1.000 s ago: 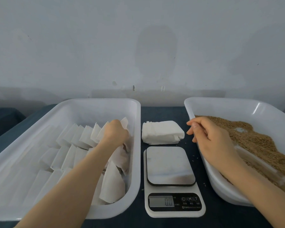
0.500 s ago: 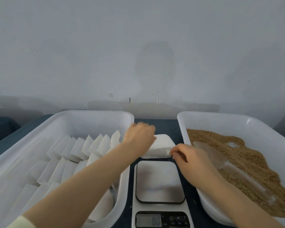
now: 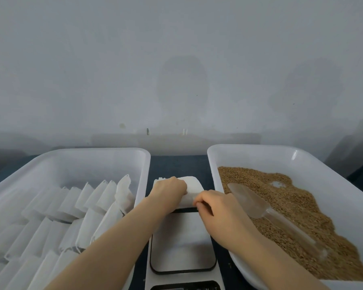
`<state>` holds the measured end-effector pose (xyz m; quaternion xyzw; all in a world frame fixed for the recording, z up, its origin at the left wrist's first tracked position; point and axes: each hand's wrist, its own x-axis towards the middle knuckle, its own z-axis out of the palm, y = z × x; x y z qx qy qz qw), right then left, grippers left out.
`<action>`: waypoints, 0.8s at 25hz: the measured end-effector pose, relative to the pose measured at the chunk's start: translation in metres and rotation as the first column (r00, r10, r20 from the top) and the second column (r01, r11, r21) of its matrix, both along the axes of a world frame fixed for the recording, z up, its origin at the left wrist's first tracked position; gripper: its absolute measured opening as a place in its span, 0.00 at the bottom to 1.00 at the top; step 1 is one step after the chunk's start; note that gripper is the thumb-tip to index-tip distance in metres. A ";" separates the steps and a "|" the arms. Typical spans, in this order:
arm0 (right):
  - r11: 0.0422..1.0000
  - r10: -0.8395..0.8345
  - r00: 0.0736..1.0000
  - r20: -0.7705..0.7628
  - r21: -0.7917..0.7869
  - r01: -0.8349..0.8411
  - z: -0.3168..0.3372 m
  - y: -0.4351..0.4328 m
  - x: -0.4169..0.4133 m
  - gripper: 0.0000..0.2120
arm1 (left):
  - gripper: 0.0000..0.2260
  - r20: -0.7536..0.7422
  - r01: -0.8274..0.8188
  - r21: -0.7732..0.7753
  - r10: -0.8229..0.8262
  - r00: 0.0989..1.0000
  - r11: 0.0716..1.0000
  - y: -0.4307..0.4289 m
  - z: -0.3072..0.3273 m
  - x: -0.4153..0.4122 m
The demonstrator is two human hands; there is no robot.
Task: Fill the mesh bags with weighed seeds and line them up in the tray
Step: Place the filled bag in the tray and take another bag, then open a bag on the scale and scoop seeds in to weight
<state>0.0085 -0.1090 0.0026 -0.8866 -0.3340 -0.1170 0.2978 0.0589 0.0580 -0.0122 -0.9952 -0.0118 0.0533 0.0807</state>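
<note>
The stack of empty mesh bags (image 3: 194, 185) sits just behind the scale (image 3: 182, 248). The left hand (image 3: 169, 190) is curled over the top of it and the right hand (image 3: 216, 208) pinches its near corner. Filled bags (image 3: 92, 201) are lined up in the left tray (image 3: 92, 155). The seeds (image 3: 291, 206) and a clear scoop (image 3: 249, 199) are in the right tray (image 3: 260, 153). It's all on a dark blue tabletop (image 3: 176, 166) with a plain grey wall (image 3: 176, 70) behind.

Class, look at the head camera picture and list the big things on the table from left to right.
Bag tray with filled mesh bags → digital scale → seed tray with seeds. Left out, as they overlap the scale's span: stack of empty mesh bags, left hand, right hand.
</note>
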 end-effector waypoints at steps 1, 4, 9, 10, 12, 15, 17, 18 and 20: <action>1.000 -0.002 1.000 0.000 -0.001 0.002 0.000 0.000 0.000 0.08 | 0.13 0.038 0.014 -0.047 -0.012 0.999 0.999 0.002 0.000 -0.001; 1.000 -0.011 1.000 -0.010 -0.001 0.011 0.000 0.000 -0.001 0.08 | 0.11 0.149 -0.035 -0.261 0.076 0.986 0.965 0.006 0.004 -0.007; 1.000 -0.016 1.000 -0.024 0.013 0.016 -0.001 0.000 0.001 0.08 | 0.11 0.250 -0.034 -0.904 0.592 0.766 0.426 0.008 0.019 -0.009; 1.000 -0.018 0.999 -0.030 0.011 0.019 -0.001 0.000 0.002 0.08 | 0.11 0.129 0.039 -0.988 0.679 0.723 0.147 0.011 0.025 -0.010; 1.000 -0.022 0.999 -0.034 0.019 0.023 -0.001 0.001 0.001 0.08 | 0.08 -0.138 0.134 -0.931 0.669 0.730 -0.338 0.017 0.042 -0.017; 0.992 -0.048 0.996 -0.072 0.115 0.056 0.003 0.002 0.001 0.09 | 0.07 -0.277 0.049 -0.795 0.433 0.858 -0.604 0.018 0.062 -0.041; 0.960 -0.019 0.980 -0.200 0.269 0.073 0.010 0.002 -0.001 0.12 | 0.07 -0.163 -0.015 -0.895 0.296 0.941 -0.447 0.012 0.057 -0.068; 0.940 0.025 0.964 -0.266 0.336 0.068 0.014 0.003 -0.003 0.11 | 0.08 -0.118 -0.036 -0.933 0.209 0.971 -0.358 0.010 0.051 -0.081; 0.902 0.091 0.937 -0.337 0.427 0.066 0.019 0.006 -0.007 0.09 | 0.10 -0.078 -0.070 -0.974 0.030 0.996 -0.214 0.008 0.044 -0.102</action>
